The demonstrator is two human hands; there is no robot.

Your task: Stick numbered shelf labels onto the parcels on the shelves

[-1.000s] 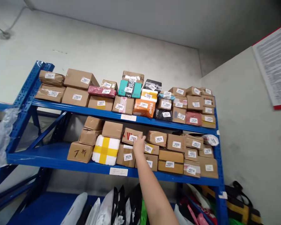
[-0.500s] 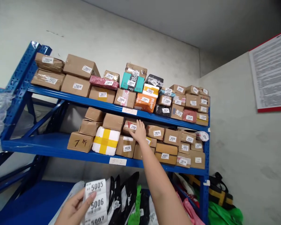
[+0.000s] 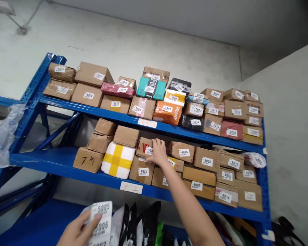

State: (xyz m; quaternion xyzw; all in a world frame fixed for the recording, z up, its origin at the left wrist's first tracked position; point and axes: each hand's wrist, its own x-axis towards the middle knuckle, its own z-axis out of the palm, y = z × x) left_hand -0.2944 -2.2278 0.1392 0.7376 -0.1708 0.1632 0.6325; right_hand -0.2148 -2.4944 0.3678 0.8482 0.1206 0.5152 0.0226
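Note:
My right hand (image 3: 157, 153) reaches up to the middle shelf, its fingers over the right end of a small brown box (image 3: 141, 147) with red print and a label starting 500. That box rests on the brown box labelled 4026 (image 3: 141, 171). Low at the left, my left hand (image 3: 78, 228) pinches a strip of white labels (image 3: 102, 218) reading 5005, 5006 and 5007 between thumb and fingers. A white parcel with a yellow tape cross (image 3: 118, 160) stands left of the 4026 box.
Blue shelving (image 3: 92, 176) carries rows of labelled parcels on two levels. Black bags (image 3: 149, 222) stand upright on the level below. Clear plastic wrap (image 3: 5, 136) hangs at the left post. A grey wall (image 3: 292, 136) rises at the right.
My right hand has closed in around the right end of the small box. The view has shifted nearer the shelf and upward; the label strip appears slightly lower.

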